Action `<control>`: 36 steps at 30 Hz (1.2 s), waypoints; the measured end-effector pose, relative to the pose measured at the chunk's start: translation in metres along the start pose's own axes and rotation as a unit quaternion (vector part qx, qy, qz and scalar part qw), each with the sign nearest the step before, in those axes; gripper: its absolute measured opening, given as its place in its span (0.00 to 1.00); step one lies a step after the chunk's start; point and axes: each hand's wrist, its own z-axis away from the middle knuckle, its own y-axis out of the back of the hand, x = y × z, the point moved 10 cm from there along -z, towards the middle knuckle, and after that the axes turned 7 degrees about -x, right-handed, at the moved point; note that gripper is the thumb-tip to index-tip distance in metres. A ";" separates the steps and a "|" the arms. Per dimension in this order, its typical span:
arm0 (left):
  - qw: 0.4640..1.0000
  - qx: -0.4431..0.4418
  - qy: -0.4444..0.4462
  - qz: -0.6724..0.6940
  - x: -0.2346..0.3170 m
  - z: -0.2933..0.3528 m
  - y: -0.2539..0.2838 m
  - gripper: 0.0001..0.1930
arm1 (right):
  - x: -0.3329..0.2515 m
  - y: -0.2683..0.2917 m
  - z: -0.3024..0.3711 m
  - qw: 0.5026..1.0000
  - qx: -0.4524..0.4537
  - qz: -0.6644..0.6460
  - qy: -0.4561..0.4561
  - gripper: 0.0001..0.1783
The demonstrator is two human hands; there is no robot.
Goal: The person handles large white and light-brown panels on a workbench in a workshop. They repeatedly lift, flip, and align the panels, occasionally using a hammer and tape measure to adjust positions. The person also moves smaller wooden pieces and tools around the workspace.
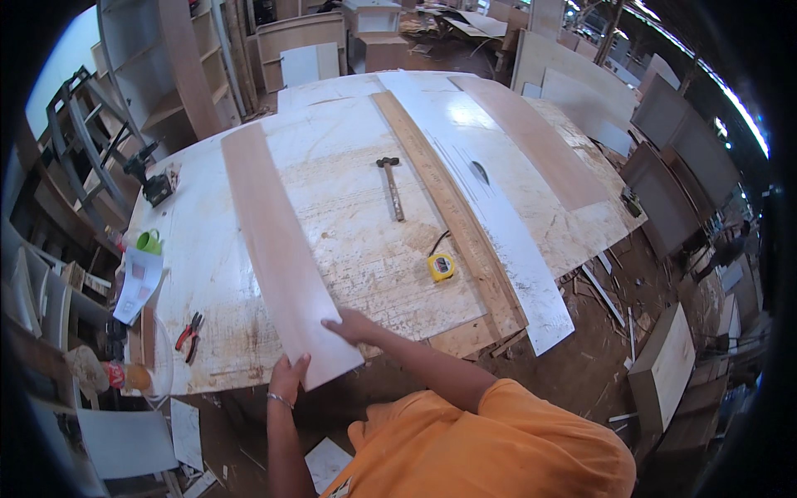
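A long pinkish wooden board (274, 241) lies lengthwise on the large worktable (357, 282), its near end reaching past the table's front edge. My left hand (288, 375) grips the near left corner, thumb on top. On the board's right edge, a little farther up, my right hand (353, 326) is closed with the thumb over the face; its other fingers are mostly hidden. To the right lie a hammer (390, 187) and a yellow tape measure (441, 267). Red-handled pliers (189, 336) rest to the left.
A brown wooden strip (448, 199), a long white panel (490, 216) and another pinkish board (540, 141) lie on the table's right. At the left edge are a cordless drill (154, 183), a green cup (149, 241), a paper sheet (138, 284) and a bottle (124, 376). Offcuts litter the floor.
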 end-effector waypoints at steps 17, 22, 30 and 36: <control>0.973 0.086 0.104 -0.187 -0.009 -0.036 0.112 0.23 | 0.055 0.010 0.069 0.994 0.033 0.101 0.024 0.19; 0.910 0.211 0.076 -0.348 -0.018 -0.044 0.172 0.27 | 0.161 0.055 0.249 0.952 0.014 -0.216 -0.216 0.18; 0.810 0.313 -0.066 -0.491 0.033 -0.050 0.042 0.29 | 0.388 0.161 0.534 0.650 0.593 -0.365 -0.304 0.18; 0.866 0.125 -0.207 -0.437 0.054 -0.067 -0.190 0.25 | 0.464 0.199 0.462 0.584 0.494 -0.641 -0.069 0.27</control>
